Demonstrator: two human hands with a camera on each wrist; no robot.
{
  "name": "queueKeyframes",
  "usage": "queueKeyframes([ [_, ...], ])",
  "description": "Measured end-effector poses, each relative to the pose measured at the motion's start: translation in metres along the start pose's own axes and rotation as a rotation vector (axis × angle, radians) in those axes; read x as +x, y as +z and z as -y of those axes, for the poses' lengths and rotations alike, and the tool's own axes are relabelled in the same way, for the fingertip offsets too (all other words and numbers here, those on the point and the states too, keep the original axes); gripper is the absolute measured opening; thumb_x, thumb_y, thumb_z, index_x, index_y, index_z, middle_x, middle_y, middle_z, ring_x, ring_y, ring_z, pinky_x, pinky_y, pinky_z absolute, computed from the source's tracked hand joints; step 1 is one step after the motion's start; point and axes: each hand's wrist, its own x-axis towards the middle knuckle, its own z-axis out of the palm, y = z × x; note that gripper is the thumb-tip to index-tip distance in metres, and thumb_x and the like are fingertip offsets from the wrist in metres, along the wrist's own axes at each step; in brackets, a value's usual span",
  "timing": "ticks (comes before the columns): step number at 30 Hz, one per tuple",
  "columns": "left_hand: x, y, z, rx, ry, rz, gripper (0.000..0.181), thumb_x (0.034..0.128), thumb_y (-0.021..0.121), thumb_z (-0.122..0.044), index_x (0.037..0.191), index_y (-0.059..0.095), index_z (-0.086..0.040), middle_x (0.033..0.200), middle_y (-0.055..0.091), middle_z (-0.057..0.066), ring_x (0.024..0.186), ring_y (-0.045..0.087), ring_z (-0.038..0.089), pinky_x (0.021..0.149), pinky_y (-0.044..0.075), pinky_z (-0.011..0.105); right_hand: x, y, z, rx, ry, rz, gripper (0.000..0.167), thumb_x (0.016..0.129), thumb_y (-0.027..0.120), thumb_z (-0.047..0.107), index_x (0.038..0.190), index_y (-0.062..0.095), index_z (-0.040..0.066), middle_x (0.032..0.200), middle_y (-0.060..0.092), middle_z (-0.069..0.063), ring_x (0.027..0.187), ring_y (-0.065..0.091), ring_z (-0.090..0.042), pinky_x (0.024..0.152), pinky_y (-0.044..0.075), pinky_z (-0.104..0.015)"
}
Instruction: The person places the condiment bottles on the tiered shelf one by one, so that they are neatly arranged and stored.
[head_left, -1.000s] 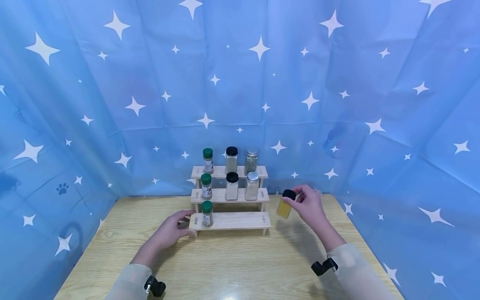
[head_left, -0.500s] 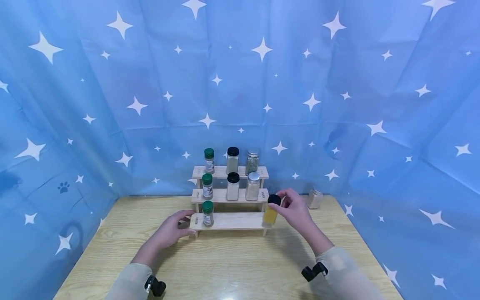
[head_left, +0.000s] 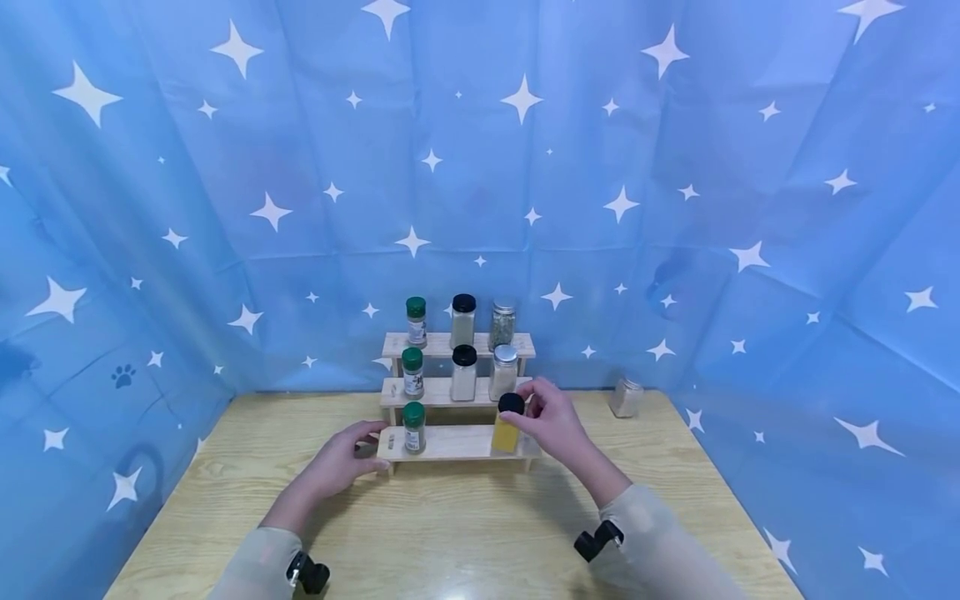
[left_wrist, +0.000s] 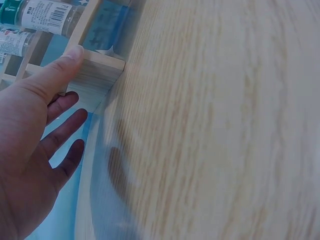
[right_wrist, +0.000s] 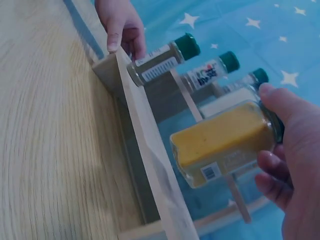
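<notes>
A three-tier wooden spice rack [head_left: 457, 443] stands on the table against the backdrop. My left hand [head_left: 339, 458] holds the left end of its lowest shelf, thumb at the front edge and index finger farther back; the other fingers are spread in the left wrist view. My right hand [head_left: 558, 427] pinches a square glass spice jar [right_wrist: 222, 140] of yellow powder by its black lid, over the right part of the lowest shelf. In the right wrist view the jar's base looks slightly apart from the shelf. A green-capped spice jar [head_left: 414, 429] stands at that shelf's left end.
On the middle shelf are a green-capped jar [head_left: 413, 375], a black-capped jar [head_left: 464, 375] and a silver-capped jar [head_left: 504, 375]; the top shelf bears a similar trio. Another jar [head_left: 626, 398] sits at the table's back right. A starry blue curtain [head_left: 480, 167] surrounds the table.
My right hand has carried the yellow jar leftward, from beside the rack to over the lowest shelf, and the jar has become more upright. The left hand stays at the rack's end.
</notes>
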Motion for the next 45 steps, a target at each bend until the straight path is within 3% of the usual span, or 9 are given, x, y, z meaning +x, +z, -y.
queueKeyframes([
  [15,-0.003,0.001,-0.003,-0.005,-0.013,0.01,0.071,0.0962,0.09,-0.028,0.16,0.059,-0.017,0.155,0.062,0.01,0.135,0.063,0.035,0.115,0.052,0.061,0.011,0.034,0.011,-0.028,-0.027,0.058,0.035,0.091,0.096,0.028,0.117,0.074,0.02,0.098,0.063,0.002,0.083,0.06,-0.021,0.067,0.054,-0.03],
  [23,-0.001,0.002,0.0,-0.006,0.0,0.009,0.072,0.096,0.09,-0.027,0.159,0.059,-0.014,0.154,0.062,0.011,0.135,0.063,0.035,0.115,0.052,0.061,0.012,0.045,0.016,-0.051,-0.06,0.081,0.034,0.09,0.096,0.029,0.113,0.074,0.021,0.102,0.062,0.004,0.088,0.059,-0.02,0.072,0.054,-0.031],
  [35,0.0,0.001,0.0,-0.02,0.006,0.01,0.072,0.0957,0.09,-0.024,0.159,0.059,-0.011,0.154,0.062,0.012,0.135,0.063,0.036,0.115,0.053,0.059,0.013,0.058,0.014,-0.031,-0.043,0.104,0.031,0.093,0.094,0.034,0.115,0.074,0.026,0.104,0.062,0.005,0.085,0.061,-0.02,0.069,0.056,-0.031],
  [45,-0.001,-0.001,-0.002,0.003,0.002,0.007,0.074,0.0954,0.091,-0.028,0.16,0.058,-0.012,0.153,0.063,0.013,0.135,0.064,0.037,0.115,0.053,0.06,0.012,0.063,0.015,-0.003,-0.051,0.112,0.034,0.096,0.091,0.032,0.122,0.072,0.02,0.108,0.061,0.002,0.082,0.061,-0.019,0.066,0.055,-0.029],
])
